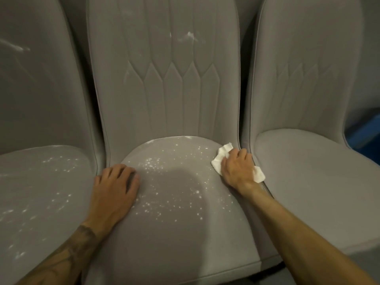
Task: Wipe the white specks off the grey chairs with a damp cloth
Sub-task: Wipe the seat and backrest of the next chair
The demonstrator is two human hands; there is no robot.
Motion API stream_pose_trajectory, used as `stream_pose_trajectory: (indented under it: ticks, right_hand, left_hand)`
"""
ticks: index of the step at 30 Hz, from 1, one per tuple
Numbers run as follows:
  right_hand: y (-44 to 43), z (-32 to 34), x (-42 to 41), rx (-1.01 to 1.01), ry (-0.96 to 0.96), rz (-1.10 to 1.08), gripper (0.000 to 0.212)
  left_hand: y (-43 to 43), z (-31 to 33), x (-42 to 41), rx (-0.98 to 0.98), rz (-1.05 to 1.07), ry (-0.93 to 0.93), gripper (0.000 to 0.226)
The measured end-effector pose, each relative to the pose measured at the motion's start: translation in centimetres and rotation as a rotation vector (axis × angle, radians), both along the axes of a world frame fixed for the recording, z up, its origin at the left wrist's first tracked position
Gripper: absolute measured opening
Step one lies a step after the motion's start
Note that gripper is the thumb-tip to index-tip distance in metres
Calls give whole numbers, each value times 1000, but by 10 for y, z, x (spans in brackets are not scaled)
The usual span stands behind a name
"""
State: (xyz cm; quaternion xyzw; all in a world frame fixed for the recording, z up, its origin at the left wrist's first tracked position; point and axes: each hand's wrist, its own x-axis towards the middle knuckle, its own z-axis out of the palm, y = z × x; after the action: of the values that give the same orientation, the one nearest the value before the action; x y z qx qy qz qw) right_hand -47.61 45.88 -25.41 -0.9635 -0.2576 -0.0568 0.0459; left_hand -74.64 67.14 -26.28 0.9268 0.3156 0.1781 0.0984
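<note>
Three grey upholstered chairs stand side by side. The middle chair (164,243) has white specks (152,164) scattered across its seat and white smears (188,37) on its backrest. My right hand (236,168) presses a crumpled white cloth (223,154) onto the seat's far right edge, beside the gap to the right chair. My left hand (116,188) lies flat, fingers spread, on the seat's left side and holds nothing.
The left chair (41,202) also carries white specks on its seat and a smear on its backrest. The right chair (308,171) looks free of specks. Something blue (366,132) shows behind it at the right edge.
</note>
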Motion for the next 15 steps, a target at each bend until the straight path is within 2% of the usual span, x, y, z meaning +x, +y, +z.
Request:
stream_pose_trajectory:
  ticks: [2, 4, 7, 12, 15]
  right_hand:
    - [21, 0, -13, -29, -3, 5, 38]
    - [32, -10, -29, -7, -12, 154, 41]
    - [22, -13, -29, 62, 21, 340, 34]
    - [30, -10, 19, -23, -70, 92, 33]
    - [74, -11, 3, 23, 28, 96, 38]
  left_hand:
    - [2, -3, 0, 16, 8, -8, 40]
    - [4, -8, -1, 16, 0, -6, 40]
    - [8, -12, -1, 4, -2, -16, 40]
    - [6, -14, 1, 30, 6, -50, 34]
    - [6, -15, 2, 23, 29, -54, 33]
